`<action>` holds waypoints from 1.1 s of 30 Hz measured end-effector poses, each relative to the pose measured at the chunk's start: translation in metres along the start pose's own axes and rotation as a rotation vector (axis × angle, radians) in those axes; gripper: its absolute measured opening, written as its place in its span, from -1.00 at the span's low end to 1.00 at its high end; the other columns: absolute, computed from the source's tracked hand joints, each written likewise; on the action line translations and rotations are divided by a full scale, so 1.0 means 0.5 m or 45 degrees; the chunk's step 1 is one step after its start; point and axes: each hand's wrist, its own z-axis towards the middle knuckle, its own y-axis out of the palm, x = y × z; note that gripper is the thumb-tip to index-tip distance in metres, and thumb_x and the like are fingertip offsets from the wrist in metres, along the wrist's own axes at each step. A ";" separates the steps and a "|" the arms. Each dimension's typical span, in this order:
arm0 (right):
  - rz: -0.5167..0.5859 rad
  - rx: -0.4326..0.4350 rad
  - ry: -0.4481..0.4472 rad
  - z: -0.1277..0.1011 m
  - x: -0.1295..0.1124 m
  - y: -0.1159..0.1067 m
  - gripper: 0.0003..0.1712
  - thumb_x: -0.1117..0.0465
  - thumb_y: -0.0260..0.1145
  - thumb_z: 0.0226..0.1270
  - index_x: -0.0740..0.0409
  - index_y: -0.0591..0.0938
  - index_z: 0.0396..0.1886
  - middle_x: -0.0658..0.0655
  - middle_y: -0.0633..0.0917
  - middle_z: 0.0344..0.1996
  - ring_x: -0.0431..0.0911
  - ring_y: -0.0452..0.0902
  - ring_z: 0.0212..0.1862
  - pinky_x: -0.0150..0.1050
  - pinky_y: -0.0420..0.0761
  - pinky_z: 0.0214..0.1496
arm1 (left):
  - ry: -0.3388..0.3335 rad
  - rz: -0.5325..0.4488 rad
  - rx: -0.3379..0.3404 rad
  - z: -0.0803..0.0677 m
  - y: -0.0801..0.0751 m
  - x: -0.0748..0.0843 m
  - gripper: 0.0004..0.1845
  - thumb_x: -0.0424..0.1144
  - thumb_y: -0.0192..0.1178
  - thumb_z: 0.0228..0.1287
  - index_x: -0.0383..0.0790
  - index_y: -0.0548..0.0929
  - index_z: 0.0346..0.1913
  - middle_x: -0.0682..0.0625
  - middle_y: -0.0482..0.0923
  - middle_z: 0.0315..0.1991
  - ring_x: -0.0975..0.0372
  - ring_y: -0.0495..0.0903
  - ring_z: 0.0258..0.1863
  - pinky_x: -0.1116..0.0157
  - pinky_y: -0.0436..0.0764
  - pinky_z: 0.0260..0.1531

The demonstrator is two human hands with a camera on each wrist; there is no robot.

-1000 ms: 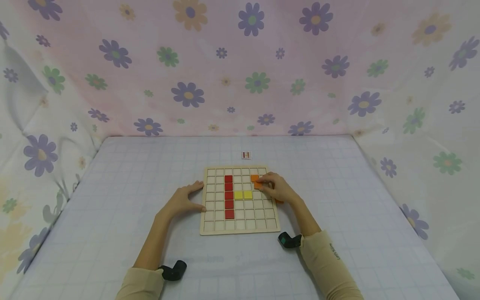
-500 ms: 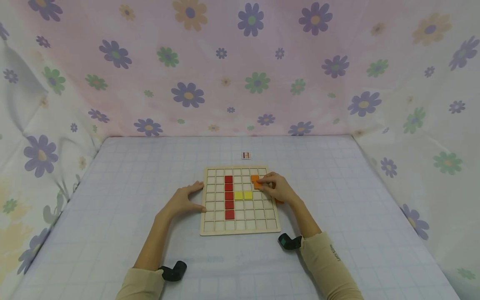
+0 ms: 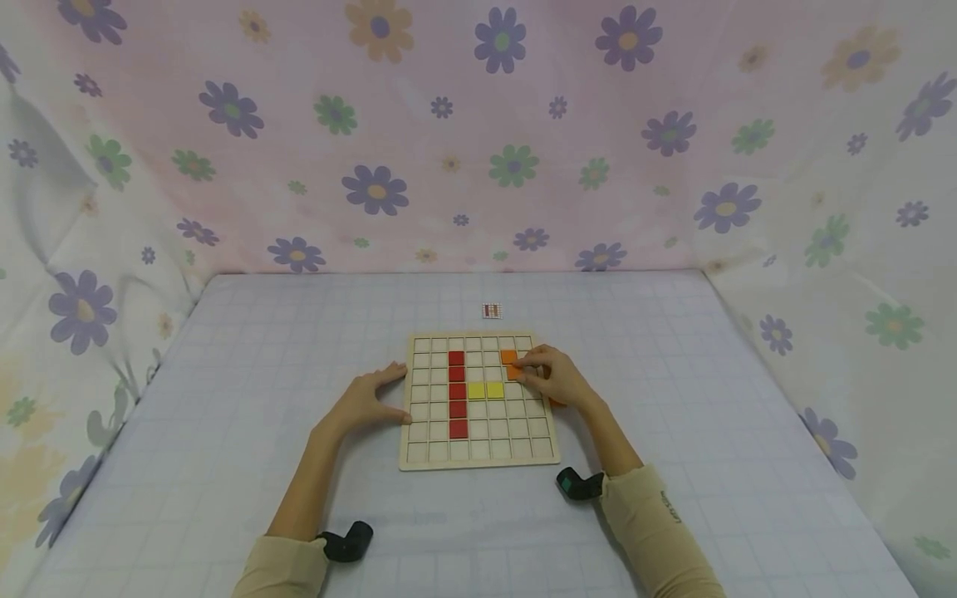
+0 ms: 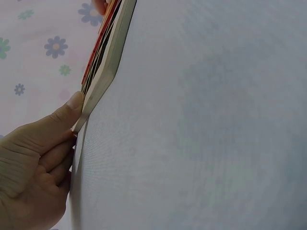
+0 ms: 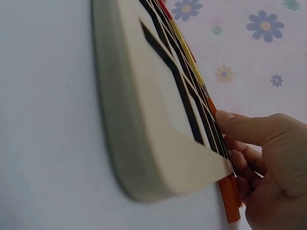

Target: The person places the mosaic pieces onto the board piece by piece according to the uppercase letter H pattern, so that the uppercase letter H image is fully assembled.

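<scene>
In the head view a wooden grid board point(image 3: 441, 453) lies flat on the table. A column of several red tiles point(image 3: 458, 409) fills part of it, with two yellow tiles point(image 3: 476, 390) beside the column. One orange tile point(image 3: 508, 356) sits toward the upper right. Just below that one, my right hand point(image 3: 557, 378) pinches another orange tile point(image 3: 512, 373) between thumb and fingers, its right part covered by them. My left hand point(image 3: 362, 400) touches the board's left edge, thumb and fingers spread apart along it. The left wrist view shows that thumb point(image 4: 74, 103) at the rim.
More orange pieces point(image 5: 229, 199) lie beside the board's right edge, partly under my right hand. A small printed card point(image 3: 491, 311) lies behind the board. Flowered curtains point(image 3: 449, 149) surround the pale cloth-covered table point(image 3: 478, 540) at the back and sides.
The pinched orange tile has shifted very slightly toward me, into line below the other orange tile. Both hands otherwise keep their places.
</scene>
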 end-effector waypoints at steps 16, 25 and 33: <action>0.004 0.065 0.125 -0.002 0.000 0.024 -0.78 0.26 0.34 0.06 0.25 0.68 -0.28 0.12 0.58 -0.30 -0.10 0.34 -0.39 -0.36 0.38 -0.45 | -0.016 -0.001 -0.005 -0.004 0.003 -0.001 -0.05 0.03 0.45 -0.33 -0.20 0.32 0.24 -0.13 0.14 0.29 -0.04 0.04 0.30 -0.04 -0.13 0.28; 0.092 0.178 0.141 -0.007 0.001 0.021 -0.70 0.27 0.36 0.02 0.29 0.63 -0.20 0.17 0.64 -0.28 -0.05 0.46 -0.35 -0.34 0.47 -0.35 | -0.014 -0.006 0.000 -0.006 0.002 0.002 -0.05 0.02 0.45 -0.33 -0.20 0.32 0.24 -0.14 0.14 0.29 -0.04 0.04 0.30 -0.05 -0.14 0.27; 0.043 0.464 0.108 -0.026 0.007 -0.008 -0.73 0.40 0.33 0.00 0.39 0.61 -0.23 0.26 0.64 -0.36 0.06 0.50 -0.36 -0.10 0.57 -0.32 | -0.014 -0.012 0.002 -0.003 0.000 0.001 -0.05 0.02 0.45 -0.33 -0.19 0.32 0.25 -0.13 0.14 0.30 -0.02 0.04 0.30 -0.04 -0.14 0.28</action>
